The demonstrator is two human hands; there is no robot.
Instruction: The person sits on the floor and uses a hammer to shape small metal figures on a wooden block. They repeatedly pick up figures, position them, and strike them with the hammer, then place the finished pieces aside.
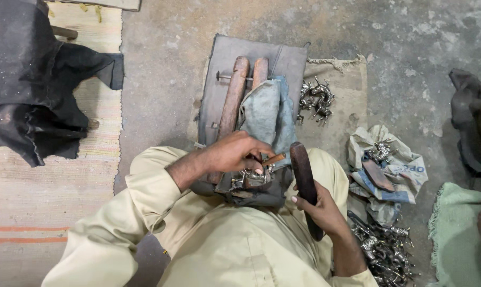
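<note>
From my remote seat I see a small shiny silver-coloured metal figurine point(249, 176), a legged, animal-like casting, lying on the grey cloth-covered wooden block point(235, 101) that runs out from the lap. Its surface glints and is uneven; the finer shape is too small for me to make out. The left hand point(235, 153) arches over it, fingers point(257, 159) pressed together and pinching a short brown-handled chisel-like tool point(274, 158) whose tip meets the figurine; the tip itself is hidden under the fingertips. The right hand point(321, 208) is wrapped around a long dark wooden stick-shaped mallet point(303, 175), fingers curled tight about its lower part, its upper end raised just beside the tool.

A pile of similar silver metal figurines point(316, 100) rests on the beige mat point(346, 101) beyond the block. Another heap of metal figurines point(385, 250) lies on the concrete floor point(166, 64) at the right, partly cut off by the bottom edge. A crumpled printed paper wrapper point(394, 170) holds a few more castings.
</note>
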